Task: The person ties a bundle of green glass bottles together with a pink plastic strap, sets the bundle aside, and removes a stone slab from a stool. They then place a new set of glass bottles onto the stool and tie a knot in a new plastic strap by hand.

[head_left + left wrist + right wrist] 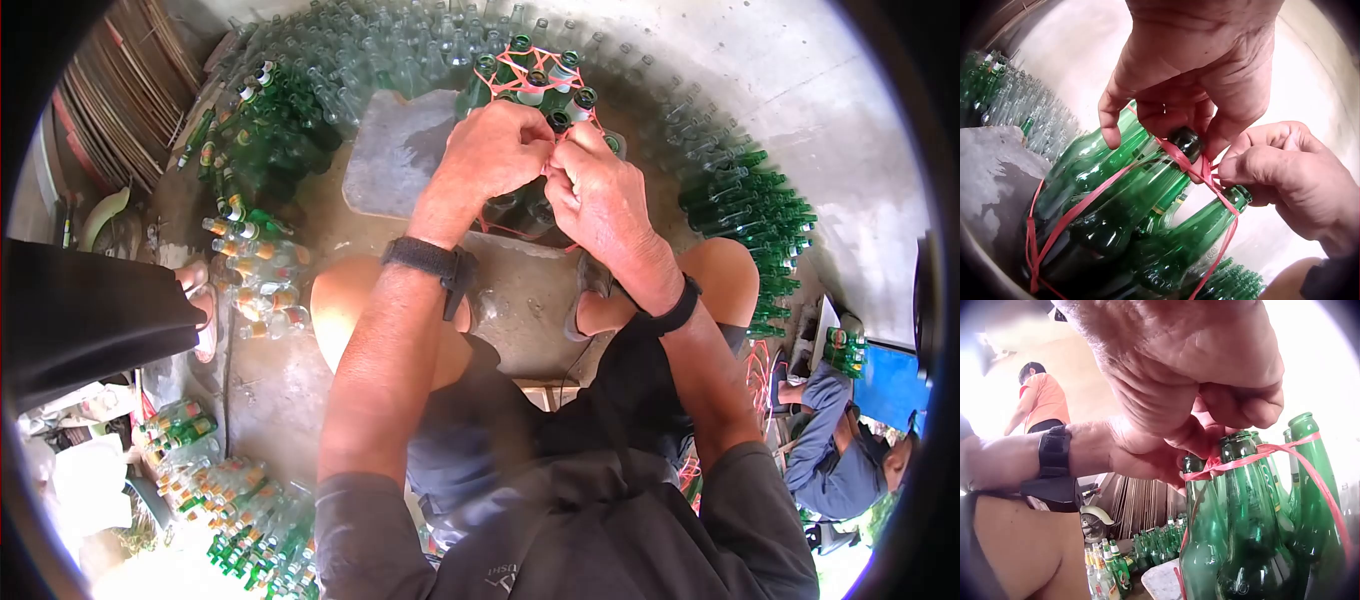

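Several green glass bottles [1116,215] stand bunched together in front of me, bound by red plastic twine [1316,469] that crosses between their necks and runs down their sides. My left hand [490,150] pinches the twine at the near side of the bunch, its fingers right beside a dark bottle mouth [1186,142]. Close against it, my right hand [605,190] pinches the same twine between thumb and curled fingers. The two hands meet just above the bottle necks [1238,447]. Fingers partly hide the spot where the strands come together.
A grey flat board [390,150] lies left of the bunch. Clear bottles [400,50] crowd the back along the wall, with green bottles [750,220] at the right. More bottles [260,270] lie at the left. Another person [840,450] is at the far right.
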Motion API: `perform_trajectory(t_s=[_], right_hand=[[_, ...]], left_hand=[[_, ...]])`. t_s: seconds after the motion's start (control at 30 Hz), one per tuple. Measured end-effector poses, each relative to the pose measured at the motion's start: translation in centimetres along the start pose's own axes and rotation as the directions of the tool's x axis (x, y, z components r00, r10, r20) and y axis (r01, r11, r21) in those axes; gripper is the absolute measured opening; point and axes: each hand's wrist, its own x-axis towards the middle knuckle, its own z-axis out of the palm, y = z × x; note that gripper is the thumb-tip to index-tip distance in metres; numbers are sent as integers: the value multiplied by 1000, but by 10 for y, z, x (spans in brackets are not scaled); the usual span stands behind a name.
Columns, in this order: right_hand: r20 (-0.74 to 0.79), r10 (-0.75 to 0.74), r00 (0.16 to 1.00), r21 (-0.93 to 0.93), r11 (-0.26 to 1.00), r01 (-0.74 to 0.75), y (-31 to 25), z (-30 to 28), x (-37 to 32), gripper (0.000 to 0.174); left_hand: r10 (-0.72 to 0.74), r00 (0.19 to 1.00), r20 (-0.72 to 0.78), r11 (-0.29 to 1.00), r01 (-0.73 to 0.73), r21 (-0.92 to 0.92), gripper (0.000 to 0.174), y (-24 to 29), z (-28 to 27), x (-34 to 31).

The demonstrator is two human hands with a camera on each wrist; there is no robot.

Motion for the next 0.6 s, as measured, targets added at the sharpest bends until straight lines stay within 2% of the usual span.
perform_trajectory(t_s=[0.1,0.23,0.3,0.33,0.6], right_hand=[[-29,-35,999,-44,998,34,-16,-4,-8,13],[-3,-25,1000,-61,998,25,-35,-2,-25,15],[-73,83,994,186,980,-69,-38,6,-34,20],[-88,89,992,232,970,-67,-40,5,-37,23],[-80,157,984,396,911,-113,-42,8,-51,24]], left_hand=[[53,998,-18,998,-52,22,21,1,1,-1],[-12,999,49,999,10,54,17,7,-4,-4],[-40,996,79,998,36,58,16,11,-5,-5],[-34,996,82,998,30,51,15,10,-4,-6],[21,993,113,1000,-21,-3,14,-3,2,-2]])
